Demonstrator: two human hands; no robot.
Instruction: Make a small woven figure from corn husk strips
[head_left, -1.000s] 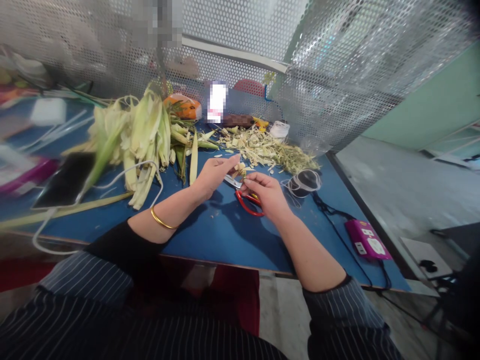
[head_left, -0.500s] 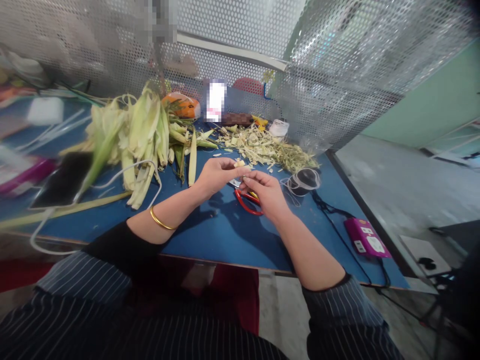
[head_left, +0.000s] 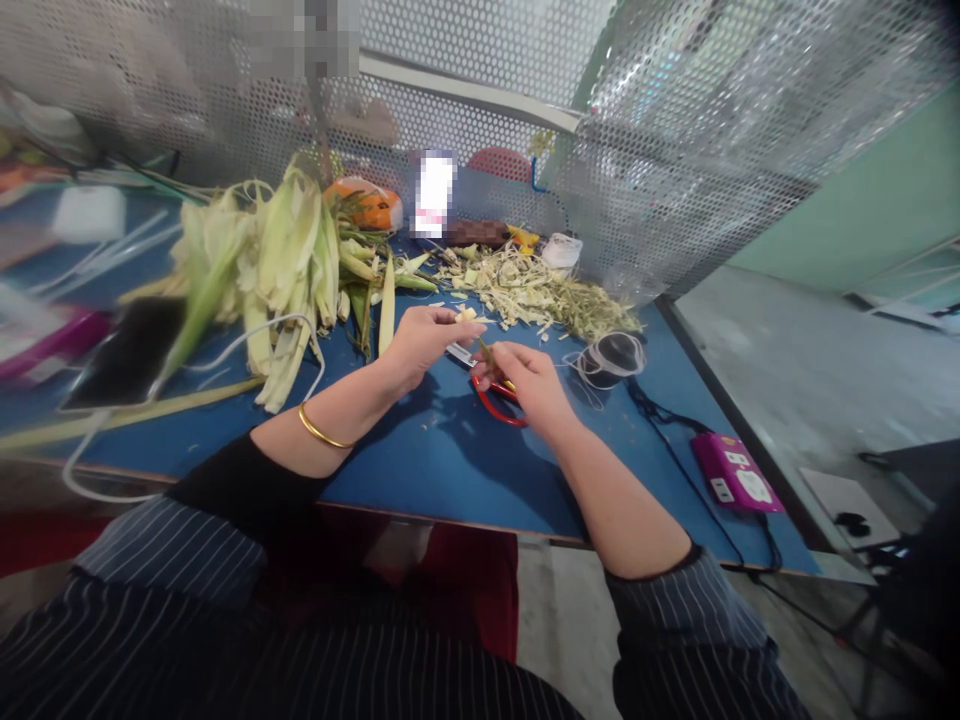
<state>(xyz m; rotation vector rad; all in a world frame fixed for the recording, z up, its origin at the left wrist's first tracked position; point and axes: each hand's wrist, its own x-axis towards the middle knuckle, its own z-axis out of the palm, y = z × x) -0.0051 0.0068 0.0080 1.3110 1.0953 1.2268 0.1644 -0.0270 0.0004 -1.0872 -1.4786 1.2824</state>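
My left hand (head_left: pixel 421 345) is closed, pinching a small pale-yellow husk piece (head_left: pixel 466 315) between thumb and fingers. Opposite it, my right hand (head_left: pixel 531 385) is closed on a thin greenish strip (head_left: pixel 486 350), whose upper end points toward the left fingertips. Whether strip and husk piece are joined, I cannot tell. Red-handled scissors (head_left: pixel 495 408) lie on the blue table (head_left: pixel 427 470) below and behind the fingers, partly hidden by my right hand. Beyond the hands spreads a heap of shredded husk scraps (head_left: pixel 525 285).
A large bunch of corn husks (head_left: pixel 292 260) lies at left, beside a dark phone (head_left: pixel 127 355) with a white cable. A dark spool with pale cord (head_left: pixel 611 360) stands right of my hands. Further right is a purple power strip (head_left: pixel 735 472). A perforated metal screen (head_left: pixel 465 110) borders the back.
My hands have drawn slightly apart, the left shifting left. The greenish strip now shows between them, and more of the scissor blades is visible.
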